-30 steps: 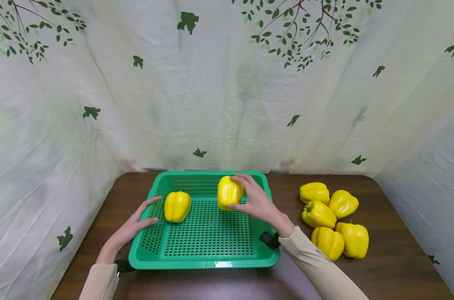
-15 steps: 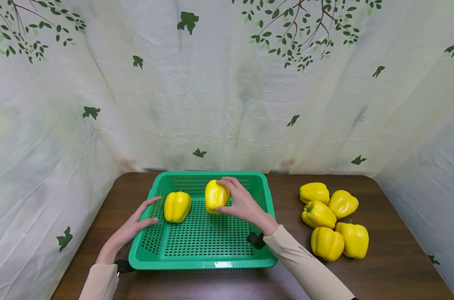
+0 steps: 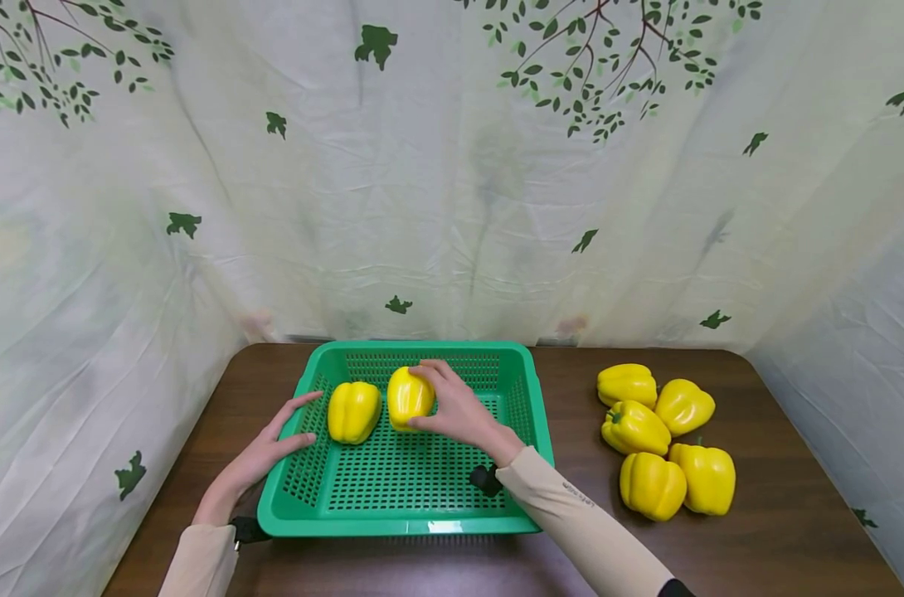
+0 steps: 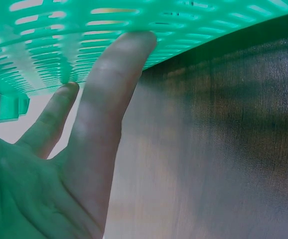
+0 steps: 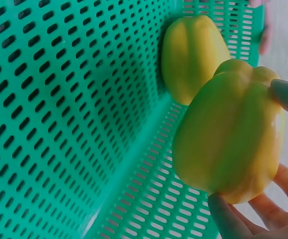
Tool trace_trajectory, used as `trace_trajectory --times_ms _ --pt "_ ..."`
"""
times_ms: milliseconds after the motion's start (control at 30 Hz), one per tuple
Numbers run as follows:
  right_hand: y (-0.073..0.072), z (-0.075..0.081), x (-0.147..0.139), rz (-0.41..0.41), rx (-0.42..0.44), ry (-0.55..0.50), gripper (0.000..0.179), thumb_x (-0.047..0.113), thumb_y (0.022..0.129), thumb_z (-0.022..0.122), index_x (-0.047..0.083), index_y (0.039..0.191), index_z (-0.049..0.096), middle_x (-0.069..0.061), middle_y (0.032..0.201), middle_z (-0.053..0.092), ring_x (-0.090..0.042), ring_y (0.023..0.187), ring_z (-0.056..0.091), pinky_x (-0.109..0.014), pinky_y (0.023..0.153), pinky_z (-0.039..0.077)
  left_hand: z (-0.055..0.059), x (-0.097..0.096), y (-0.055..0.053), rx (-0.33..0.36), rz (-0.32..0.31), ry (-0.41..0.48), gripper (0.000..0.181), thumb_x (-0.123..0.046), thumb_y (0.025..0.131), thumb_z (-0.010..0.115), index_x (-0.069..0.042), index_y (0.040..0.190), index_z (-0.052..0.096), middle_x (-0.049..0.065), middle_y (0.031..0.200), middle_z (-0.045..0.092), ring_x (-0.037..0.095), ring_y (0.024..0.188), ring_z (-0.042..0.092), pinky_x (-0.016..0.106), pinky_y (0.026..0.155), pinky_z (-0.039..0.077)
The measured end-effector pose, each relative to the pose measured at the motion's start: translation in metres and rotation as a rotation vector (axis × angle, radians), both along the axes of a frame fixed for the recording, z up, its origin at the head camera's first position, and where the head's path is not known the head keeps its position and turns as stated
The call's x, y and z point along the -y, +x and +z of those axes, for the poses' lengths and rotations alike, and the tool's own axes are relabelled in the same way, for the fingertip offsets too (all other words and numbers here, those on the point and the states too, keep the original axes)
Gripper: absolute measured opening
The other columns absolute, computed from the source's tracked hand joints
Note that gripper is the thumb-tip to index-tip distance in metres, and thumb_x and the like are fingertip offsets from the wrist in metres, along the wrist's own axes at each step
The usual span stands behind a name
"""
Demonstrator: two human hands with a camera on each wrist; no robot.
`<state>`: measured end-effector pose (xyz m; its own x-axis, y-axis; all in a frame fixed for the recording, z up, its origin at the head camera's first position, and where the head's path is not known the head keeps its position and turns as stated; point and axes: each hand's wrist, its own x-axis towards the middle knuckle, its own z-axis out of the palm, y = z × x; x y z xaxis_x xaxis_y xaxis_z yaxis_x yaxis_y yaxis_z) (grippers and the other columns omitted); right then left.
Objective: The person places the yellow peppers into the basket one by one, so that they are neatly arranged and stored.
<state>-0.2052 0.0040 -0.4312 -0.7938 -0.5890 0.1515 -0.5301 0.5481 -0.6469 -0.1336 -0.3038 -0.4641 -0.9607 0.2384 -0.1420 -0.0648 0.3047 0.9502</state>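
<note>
My right hand [image 3: 459, 410] pinches a yellow bell pepper [image 3: 407, 400] between thumb and fingers, inside the green basket [image 3: 422, 526]. In the right wrist view this held pepper [image 5: 228, 139] partly overlaps a second yellow pepper [image 5: 191, 57], which sits beside the basket's slotted wall. From the head, that second pepper [image 3: 354, 413] lies on the left part of the basket floor. My left hand [image 3: 261, 456] is at the basket's left side, its thumb and fingers extended and spread; in the left wrist view the thumb [image 4: 104, 109] reaches up to the slotted green plastic.
Several yellow bell peppers [image 3: 653, 485] lie grouped on the brown wooden table [image 3: 788, 514] right of the basket. A pale leaf-printed curtain [image 3: 452, 207] hangs behind the table and along its sides.
My right hand has carried its pepper leftward and slightly nearer to me, up close to the pepper in the basket. The left hand keeps its place.
</note>
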Motion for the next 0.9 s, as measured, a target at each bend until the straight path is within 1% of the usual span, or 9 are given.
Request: trace_trajectory --times_ms 200,433,533,667,900 --pt "-0.003 -0.005 0.007 -0.006 0.020 0.016 0.068 0.023 0.081 0.077 0.008 0.139 0.045 -0.012 0.145 0.036 -0.027 0.119 0.048 -0.038 0.092 0.045 -0.001 0.001 0.000 -0.005 0.000 -0.007 0.061 -0.014 0.098 0.052 -0.014 0.150 0.020 0.026 0.152 0.007 0.042 0.109 0.050 0.040 0.078 0.053" --pt "-0.005 -0.010 0.009 -0.007 0.032 0.029 0.068 0.024 0.080 0.078 0.008 0.139 0.046 -0.011 0.144 0.037 -0.027 0.120 0.047 -0.038 0.093 0.044 -0.002 0.001 -0.001 0.006 -0.011 0.009 0.062 -0.014 0.098 0.053 -0.014 0.150 0.019 0.027 0.151 0.007 0.043 0.107 0.052 0.042 0.077 0.054" --pt "-0.007 -0.013 0.010 0.000 0.036 0.031 0.067 0.023 0.080 0.078 0.008 0.138 0.047 -0.012 0.143 0.037 -0.027 0.120 0.047 -0.038 0.093 0.044 -0.002 0.001 -0.001 0.001 -0.010 0.001 0.062 -0.015 0.098 0.053 -0.014 0.150 0.020 0.026 0.151 0.008 0.042 0.108 0.051 0.042 0.078 0.053" --pt "-0.010 -0.017 0.013 0.014 0.046 0.040 0.067 0.022 0.079 0.079 0.008 0.137 0.048 -0.011 0.142 0.038 -0.026 0.117 0.048 -0.035 0.091 0.045 -0.002 0.001 -0.001 -0.009 -0.010 -0.007 0.062 -0.015 0.098 0.053 -0.014 0.150 0.020 0.026 0.151 0.007 0.043 0.110 0.050 0.041 0.079 0.053" --pt "-0.013 -0.023 0.019 0.029 0.056 0.058 0.065 0.019 0.079 0.079 0.007 0.135 0.049 -0.011 0.138 0.040 -0.024 0.111 0.050 -0.031 0.086 0.046 -0.003 0.001 -0.001 -0.011 -0.013 0.002 0.061 -0.014 0.098 0.052 -0.014 0.150 0.020 0.026 0.151 0.008 0.043 0.108 0.051 0.041 0.078 0.054"
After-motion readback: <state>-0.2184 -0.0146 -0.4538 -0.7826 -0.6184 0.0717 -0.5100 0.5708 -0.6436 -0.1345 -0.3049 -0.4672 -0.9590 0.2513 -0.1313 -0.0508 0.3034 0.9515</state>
